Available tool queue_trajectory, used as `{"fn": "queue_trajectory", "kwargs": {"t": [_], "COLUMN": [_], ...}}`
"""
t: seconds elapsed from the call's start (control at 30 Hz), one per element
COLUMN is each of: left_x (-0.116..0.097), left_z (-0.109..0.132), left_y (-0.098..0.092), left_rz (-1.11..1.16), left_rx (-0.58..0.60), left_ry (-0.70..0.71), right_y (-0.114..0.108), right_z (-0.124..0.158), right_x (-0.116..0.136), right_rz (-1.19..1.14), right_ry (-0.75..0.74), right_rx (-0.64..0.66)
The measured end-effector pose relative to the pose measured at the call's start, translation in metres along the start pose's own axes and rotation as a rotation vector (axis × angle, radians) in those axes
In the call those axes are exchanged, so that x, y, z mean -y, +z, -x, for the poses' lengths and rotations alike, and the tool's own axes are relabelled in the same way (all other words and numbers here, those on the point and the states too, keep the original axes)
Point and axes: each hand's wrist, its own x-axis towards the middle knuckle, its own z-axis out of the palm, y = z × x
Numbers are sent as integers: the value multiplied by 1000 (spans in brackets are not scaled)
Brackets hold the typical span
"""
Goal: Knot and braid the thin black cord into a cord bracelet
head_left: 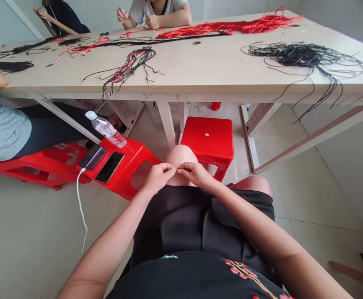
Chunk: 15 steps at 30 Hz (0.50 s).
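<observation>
Over my raised knee, my left hand (160, 176) and my right hand (196, 172) meet almost fingertip to fingertip. Both are closed in a pinch. A short stretch of thin dark cord (177, 168) shows between them; the rest of it is hidden by my fingers. On the table ahead lies a bundle of black and red cords (129, 66), its loose ends hanging over the near edge. A tangled heap of black cord (302, 56) spreads at the right, several strands drooping off the edge.
The long table (200, 74) holds a red cord pile (231, 28) and pink-handled scissors (54, 62). A red stool (208, 135) stands before me. Another stool (134, 155) bears a bottle (108, 129), a phone (110, 167) and a cabled power bank (92, 157). Other people sit around.
</observation>
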Motion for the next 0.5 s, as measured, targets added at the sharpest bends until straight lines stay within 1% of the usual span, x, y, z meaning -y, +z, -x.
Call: {"fn": "queue_trajectory", "kwargs": {"t": [0.07,0.13,0.2,0.27,0.33,0.43,0.5], "left_x": [0,1,2,1,0,-4,-5], "left_z": [-1,-3,-5,-6,-6,-5,-5], "left_y": [3,5,7,8,9,11,12], "left_rz": [-26,-79,-127,-144,-145,-157,-166], "left_rx": [-8,-65,-125,-143,-139,-149,-157], "left_ry": [-25,-66,-119,-159,-185,-206,-218], "right_y": [-5,-14,-28,-44,-60,-80,-87], "right_z": [3,6,8,10,14,20,23], "right_x": [-9,-21,-36,-50,-61,-74,-79], "right_rz": [-110,-190,-215,-120,50,232,313], "right_ry": [44,68,108,161,209,253,270], "right_rx": [7,29,38,49,37,-27,-73]}}
